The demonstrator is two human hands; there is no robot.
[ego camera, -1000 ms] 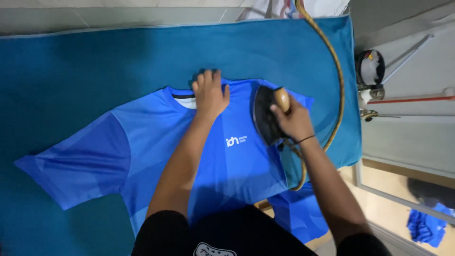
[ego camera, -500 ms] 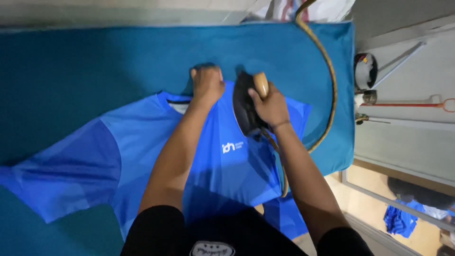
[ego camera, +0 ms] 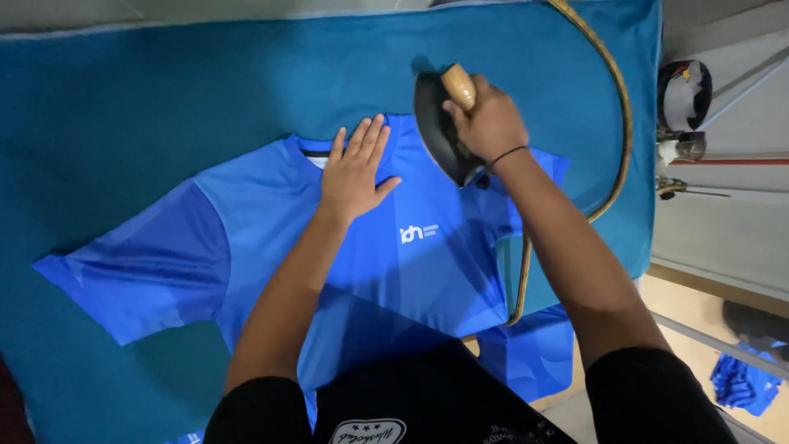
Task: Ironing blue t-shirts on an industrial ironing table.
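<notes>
Fingers of my left hand lie spread and flat on the blue shirt, just right of its collar, gripping nothing, only pressing the cloth down. My right hand is clenched around the wooden handle of the black iron, whose sole rests on the shirt's far right shoulder, partly over the edge onto the teal board cover. Iron and left hand are near each other but apart, with a strip of bare shirt between them.

That shirt lies face up across the board, collar at the far side, its left sleeve stretched out to the left, its hem toward me and hanging off the near edge at the right. A tan cord loops from the far right, round the board's right side and back across the shirt under my right forearm. Off the board to the right sits a dark round object on a pale surface, and a crumpled blue cloth lies on the floor near right.
</notes>
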